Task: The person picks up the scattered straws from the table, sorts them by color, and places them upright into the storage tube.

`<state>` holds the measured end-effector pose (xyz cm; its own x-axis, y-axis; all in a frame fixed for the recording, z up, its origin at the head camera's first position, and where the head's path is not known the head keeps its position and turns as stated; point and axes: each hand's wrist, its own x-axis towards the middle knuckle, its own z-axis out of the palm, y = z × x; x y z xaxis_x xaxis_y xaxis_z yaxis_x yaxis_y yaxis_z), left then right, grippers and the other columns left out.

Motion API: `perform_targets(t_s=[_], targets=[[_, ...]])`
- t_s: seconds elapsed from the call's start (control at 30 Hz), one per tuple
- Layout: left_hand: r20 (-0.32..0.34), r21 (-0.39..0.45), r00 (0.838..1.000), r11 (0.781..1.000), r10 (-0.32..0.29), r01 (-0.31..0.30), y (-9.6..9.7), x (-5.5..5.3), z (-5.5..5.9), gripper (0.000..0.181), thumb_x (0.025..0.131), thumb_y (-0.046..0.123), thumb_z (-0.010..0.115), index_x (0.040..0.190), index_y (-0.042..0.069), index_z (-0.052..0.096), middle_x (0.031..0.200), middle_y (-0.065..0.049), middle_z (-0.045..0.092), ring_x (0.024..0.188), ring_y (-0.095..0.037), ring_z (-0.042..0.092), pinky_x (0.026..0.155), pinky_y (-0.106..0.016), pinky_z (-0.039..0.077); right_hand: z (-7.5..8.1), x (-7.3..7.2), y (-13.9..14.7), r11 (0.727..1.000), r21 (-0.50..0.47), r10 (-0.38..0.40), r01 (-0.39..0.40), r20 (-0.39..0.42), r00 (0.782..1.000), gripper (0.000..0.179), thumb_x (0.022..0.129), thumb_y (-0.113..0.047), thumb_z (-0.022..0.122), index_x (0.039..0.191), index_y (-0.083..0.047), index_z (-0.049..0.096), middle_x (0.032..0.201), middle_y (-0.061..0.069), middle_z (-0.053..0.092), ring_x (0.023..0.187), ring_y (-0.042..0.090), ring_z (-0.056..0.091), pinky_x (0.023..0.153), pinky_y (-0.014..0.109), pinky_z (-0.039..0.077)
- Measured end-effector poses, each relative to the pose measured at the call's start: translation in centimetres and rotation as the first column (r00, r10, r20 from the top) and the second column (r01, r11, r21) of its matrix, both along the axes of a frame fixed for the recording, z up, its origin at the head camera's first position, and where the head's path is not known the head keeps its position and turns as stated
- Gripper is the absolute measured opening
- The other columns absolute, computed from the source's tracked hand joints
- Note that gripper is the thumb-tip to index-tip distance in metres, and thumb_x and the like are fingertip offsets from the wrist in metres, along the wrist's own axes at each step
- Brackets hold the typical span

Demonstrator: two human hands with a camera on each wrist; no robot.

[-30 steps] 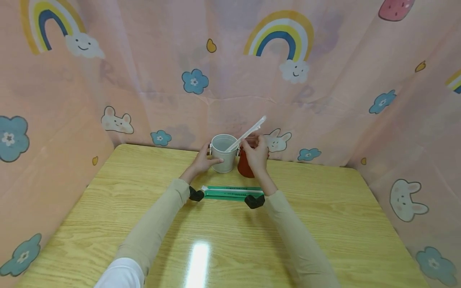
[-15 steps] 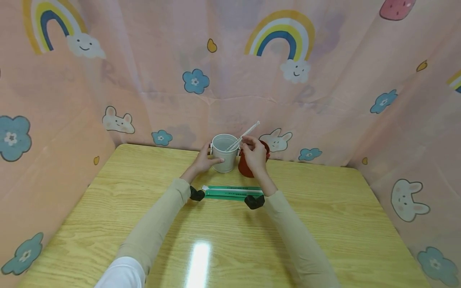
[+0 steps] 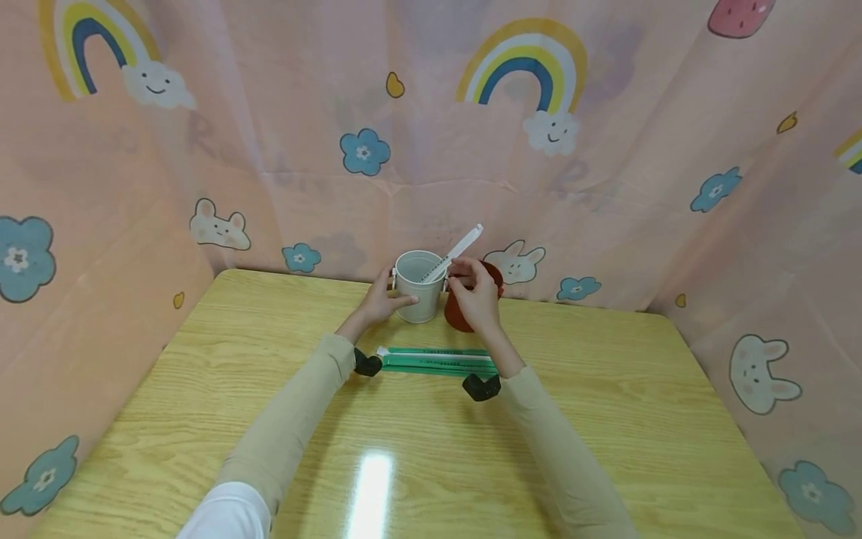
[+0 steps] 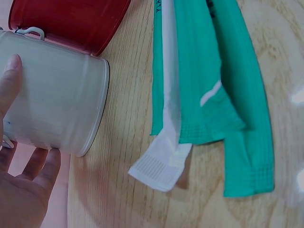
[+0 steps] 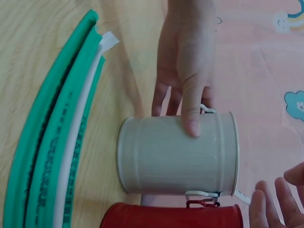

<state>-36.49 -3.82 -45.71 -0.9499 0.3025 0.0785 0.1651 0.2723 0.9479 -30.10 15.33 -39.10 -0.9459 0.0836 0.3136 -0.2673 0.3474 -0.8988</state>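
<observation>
A small off-white metal bucket (image 3: 420, 305) with side handles stands at the back of the table. My left hand (image 3: 377, 303) grips it from the left, the thumb lying across its side in the right wrist view and the fingers round behind. Inside leans a long white paper-wrapped packet (image 3: 465, 243), its upper end sticking out over the rim to the right. Close beside that packet is my right hand (image 3: 477, 296); in the right wrist view its thumb and fingers (image 5: 285, 199) stand apart with nothing between them. A red bucket (image 3: 458, 314) sits right of the off-white one, partly behind the right hand.
Several long green printed paper packets (image 3: 438, 368), with a white packet (image 4: 159, 164) among them, lie across the table in front of the buckets. A pink patterned curtain (image 3: 431, 202) rises behind the table's back edge. Black wrist-camera mounts (image 3: 481, 387) hang below the sleeves.
The white packet has sunk lower into the off-white bucket and come to lean on its rim. My right fingers have let it go. The left hand keeps its grip on the bucket.
</observation>
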Motion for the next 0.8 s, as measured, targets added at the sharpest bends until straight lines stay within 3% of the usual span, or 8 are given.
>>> perform_targets(t_s=[0.23,0.37,0.8], targets=[[-0.002,-0.012,1.000,1.000,0.008,-0.008,0.0,0.1,-0.2,0.084,0.086,0.015,0.073,0.151,0.008,0.020,0.151,-0.015,0.031,0.137,-0.037,0.035,0.112,-0.052,0.033,-0.7,0.8,0.7,0.994,0.047,0.101,-0.101,0.004,0.995,0.038,0.092,-0.001,0.058,0.130,-0.001,0.053,0.122,0.021,0.061,0.109,0.034,0.060,0.095,0.045,0.050],[0.001,0.002,1.000,1.000,0.005,-0.005,0.0,0.1,0.0,0.083,0.086,0.015,0.072,0.151,0.010,0.020,0.152,-0.014,0.031,0.139,-0.036,0.034,0.113,-0.051,0.033,-0.9,1.1,1.0,0.984,0.106,0.143,-0.141,-0.008,0.990,0.038,0.091,-0.002,0.061,0.128,-0.001,0.054,0.118,0.021,0.063,0.106,0.031,0.060,0.087,0.037,0.051],[0.008,0.024,1.000,1.000,-0.012,0.012,0.1,0.0,-0.1,0.084,0.086,0.014,0.072,0.151,0.011,0.019,0.152,-0.013,0.029,0.139,-0.035,0.033,0.112,-0.049,0.036,-1.6,1.9,2.5,0.944,0.239,0.228,-0.227,0.028,0.973,0.038,0.088,-0.005,0.067,0.125,-0.006,0.056,0.117,0.022,0.064,0.096,0.029,0.062,0.080,0.022,0.051]])
